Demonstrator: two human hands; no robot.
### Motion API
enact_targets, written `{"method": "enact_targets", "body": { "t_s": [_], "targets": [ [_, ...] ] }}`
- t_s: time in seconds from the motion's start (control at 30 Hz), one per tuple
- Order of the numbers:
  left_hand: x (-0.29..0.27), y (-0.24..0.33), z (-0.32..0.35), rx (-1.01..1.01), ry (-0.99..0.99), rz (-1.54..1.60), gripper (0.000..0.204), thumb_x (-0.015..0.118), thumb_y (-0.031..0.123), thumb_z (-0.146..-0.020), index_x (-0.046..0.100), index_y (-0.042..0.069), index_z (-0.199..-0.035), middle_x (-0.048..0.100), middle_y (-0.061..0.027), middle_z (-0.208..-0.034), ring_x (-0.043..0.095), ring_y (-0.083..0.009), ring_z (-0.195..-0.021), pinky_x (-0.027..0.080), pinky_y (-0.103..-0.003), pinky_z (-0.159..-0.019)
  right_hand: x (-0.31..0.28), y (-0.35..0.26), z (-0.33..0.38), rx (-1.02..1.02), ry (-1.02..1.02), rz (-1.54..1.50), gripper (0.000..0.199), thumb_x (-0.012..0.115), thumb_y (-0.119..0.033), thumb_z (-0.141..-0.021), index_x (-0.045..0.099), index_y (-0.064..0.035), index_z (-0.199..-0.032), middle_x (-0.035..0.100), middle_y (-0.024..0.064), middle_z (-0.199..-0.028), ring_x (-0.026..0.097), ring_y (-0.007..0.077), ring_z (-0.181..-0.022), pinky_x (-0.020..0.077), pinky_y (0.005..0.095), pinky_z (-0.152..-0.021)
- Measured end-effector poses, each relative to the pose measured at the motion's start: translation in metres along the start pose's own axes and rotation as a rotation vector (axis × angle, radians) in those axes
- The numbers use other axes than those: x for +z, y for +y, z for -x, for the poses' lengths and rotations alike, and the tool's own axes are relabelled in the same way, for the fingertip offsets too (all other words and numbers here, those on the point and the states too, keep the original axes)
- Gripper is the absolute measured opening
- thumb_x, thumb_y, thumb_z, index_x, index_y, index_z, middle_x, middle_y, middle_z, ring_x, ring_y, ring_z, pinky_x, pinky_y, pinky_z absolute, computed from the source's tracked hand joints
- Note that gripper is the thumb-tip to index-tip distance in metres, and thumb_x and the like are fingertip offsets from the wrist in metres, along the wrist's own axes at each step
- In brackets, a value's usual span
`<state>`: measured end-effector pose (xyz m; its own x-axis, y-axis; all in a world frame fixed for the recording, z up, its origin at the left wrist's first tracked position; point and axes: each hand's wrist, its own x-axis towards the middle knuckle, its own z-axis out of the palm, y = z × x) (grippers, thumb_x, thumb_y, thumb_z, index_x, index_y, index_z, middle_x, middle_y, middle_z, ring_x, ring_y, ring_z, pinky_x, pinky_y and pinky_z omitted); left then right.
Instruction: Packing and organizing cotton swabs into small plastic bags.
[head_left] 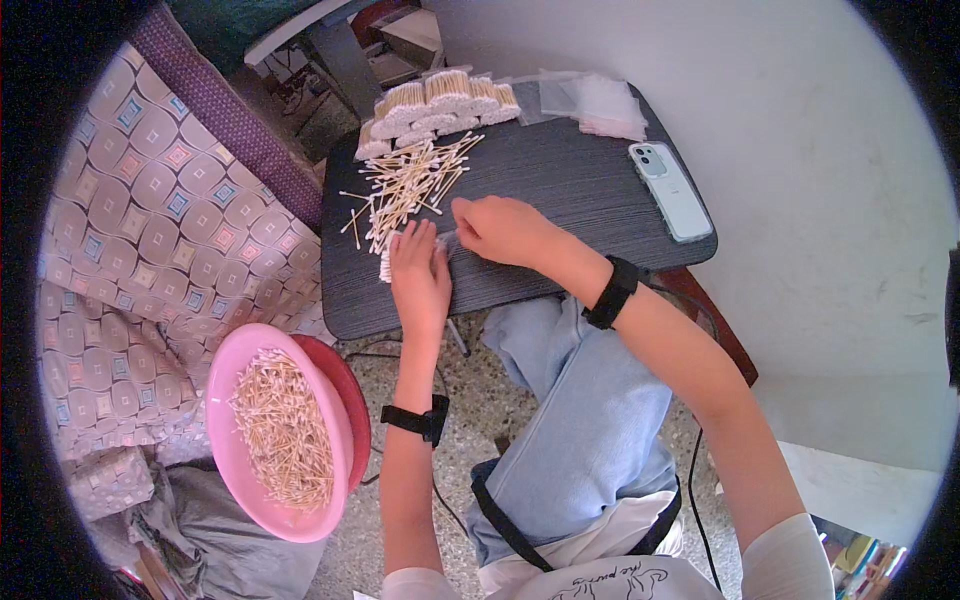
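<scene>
My left hand (418, 275) lies with its fingers stretched out over a small bundle of cotton swabs (386, 266) at the table's near left; the white tips show beside the fingers. Just to its right, my right hand (505, 230) is closed, fingers curled in. A bit of clear plastic shows between the two hands, and whatever the right fingers hold is hidden. Beyond the left hand spreads a loose pile of cotton swabs (415, 185). Behind that, several packed bundles of cotton swabs (447, 95) are stacked in clear bags.
The dark table (570, 180) carries flat clear plastic bags (608, 105) at the far right and a pale phone (670, 192) near its right edge. Lower left, a pink basin (222, 450) full of cotton swabs rests on a red stool (350, 410). Patterned cloth (160, 210) hangs at left.
</scene>
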<state>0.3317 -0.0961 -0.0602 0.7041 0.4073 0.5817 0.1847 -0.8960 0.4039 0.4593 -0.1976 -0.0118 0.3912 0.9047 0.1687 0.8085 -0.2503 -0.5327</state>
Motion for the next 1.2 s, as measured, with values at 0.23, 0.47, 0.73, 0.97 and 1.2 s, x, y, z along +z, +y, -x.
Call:
{"method": "enact_targets", "body": {
  "t_s": [0.23,0.47,0.73,0.97,1.2],
  "targets": [
    [-0.006,0.006,0.001,0.066,0.056,0.160,0.047,0.051,0.005,-0.079,0.046,-0.004,-0.125,0.052,-0.0204,-0.124,0.049,-0.0346,-0.115,0.028,-0.043,-0.106,0.007,-0.002,0.000,-0.072,-0.082,0.113,0.019,0.059,-0.024,-0.081,0.055,-0.0093,-0.093,0.062,0.0111,-0.087,0.060,0.0327,-0.082,0.0485,0.0441,-0.067],
    [-0.007,0.004,-0.001,-0.067,0.107,0.240,0.042,0.039,0.011,-0.091,0.041,0.001,-0.131,0.046,-0.0136,-0.133,0.043,-0.0264,-0.124,0.026,-0.036,-0.106,0.000,-0.006,-0.007,-0.188,0.165,-0.103,0.013,0.053,-0.013,-0.084,0.055,-0.0083,-0.097,0.057,0.0114,-0.088,0.058,0.0343,-0.084,0.0482,0.0420,-0.069],
    [-0.006,-0.002,0.002,-0.123,0.049,0.527,0.041,0.051,0.020,-0.091,0.045,0.002,-0.128,0.050,-0.0158,-0.125,0.047,-0.0262,-0.115,0.033,-0.038,-0.100,-0.014,-0.019,-0.006,-0.329,0.315,-0.238,0.019,0.052,-0.017,-0.085,0.053,-0.0111,-0.103,0.062,0.0138,-0.088,0.061,0.0341,-0.081,0.0497,0.0428,-0.067],
    [-0.008,-0.018,0.004,-0.281,-0.314,0.792,0.039,0.059,0.026,-0.089,0.052,0.000,-0.118,0.062,-0.0056,-0.096,0.055,-0.0103,-0.087,0.042,-0.025,-0.079,-0.019,-0.020,-0.007,-0.264,0.260,-0.385,0.017,0.049,-0.022,-0.090,0.052,-0.0106,-0.103,0.063,0.0167,-0.082,0.062,0.0357,-0.077,0.0484,0.0433,-0.064],
    [-0.007,-0.007,0.000,-0.412,-0.097,1.033,0.026,0.053,0.023,-0.094,0.055,0.000,-0.105,0.062,-0.0032,-0.093,0.055,-0.0073,-0.084,0.042,-0.022,-0.075,-0.021,-0.019,-0.006,-0.044,0.131,-0.395,0.042,0.058,-0.034,-0.083,0.051,-0.0049,-0.112,0.064,0.0199,-0.086,0.062,0.0365,-0.080,0.0485,0.0447,-0.069]
  ]
}}
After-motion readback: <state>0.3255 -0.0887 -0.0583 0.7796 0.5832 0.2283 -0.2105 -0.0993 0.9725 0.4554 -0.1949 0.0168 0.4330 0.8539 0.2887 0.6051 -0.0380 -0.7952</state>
